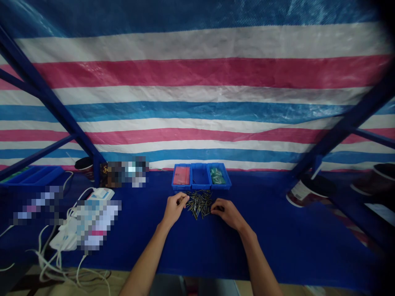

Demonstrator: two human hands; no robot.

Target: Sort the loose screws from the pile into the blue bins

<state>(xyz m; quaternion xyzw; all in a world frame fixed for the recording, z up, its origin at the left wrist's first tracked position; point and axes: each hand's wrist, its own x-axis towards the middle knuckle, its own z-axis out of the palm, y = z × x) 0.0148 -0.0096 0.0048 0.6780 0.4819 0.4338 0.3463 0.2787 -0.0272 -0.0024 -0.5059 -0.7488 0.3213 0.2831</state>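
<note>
A loose pile of slim, pointed, dark and brass-coloured metal pieces point(200, 203) lies on the blue tabletop between my hands; they look like screws, though they are too small to be sure. At the pile's left edge is my left hand point(175, 207), thumb and fingers pinched together. My right hand point(228, 211) curls in a pinch at the right edge of the pile. Whatever either pinch holds, if anything, is hidden. Just behind the pile stand joined blue trays: one with a red packet point(181, 176), a middle tray point(200, 169), and one with green-and-white packets point(217, 176).
White power strips point(66, 232) with tangled cables lie at the left on the blue table point(129, 250). Lidded tubs point(304, 190) stand at the right. Blue metal posts point(58, 111) slope up on both sides before a striped tarp point(210, 74).
</note>
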